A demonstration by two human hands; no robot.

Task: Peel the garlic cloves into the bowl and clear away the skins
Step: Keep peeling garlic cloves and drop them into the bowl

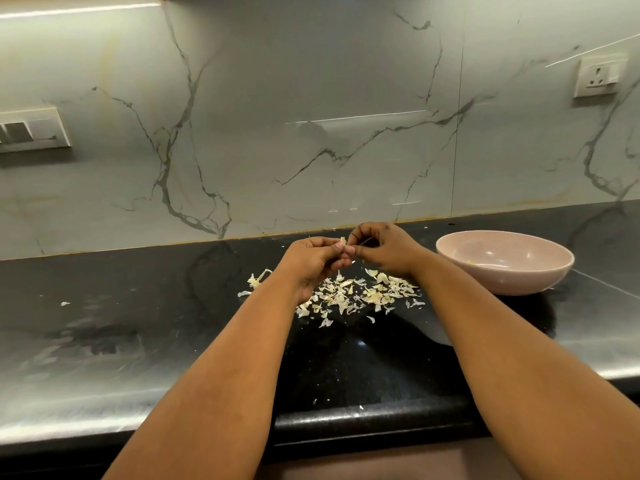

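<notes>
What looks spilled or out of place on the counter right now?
Garlic skins lie scattered on the black counter below both hands, with stray flakes at the left and near the front edge. The pink bowl stands upright.

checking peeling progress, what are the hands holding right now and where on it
A garlic clove, pinched between the fingertips of both hands: the left hand grips its lower part and the right hand its right side. Only its pale tip shows.

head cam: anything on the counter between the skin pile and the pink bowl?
Head view: no object. Bare black counter separates the garlic skins from the pink bowl; the right forearm passes above that gap.
</notes>
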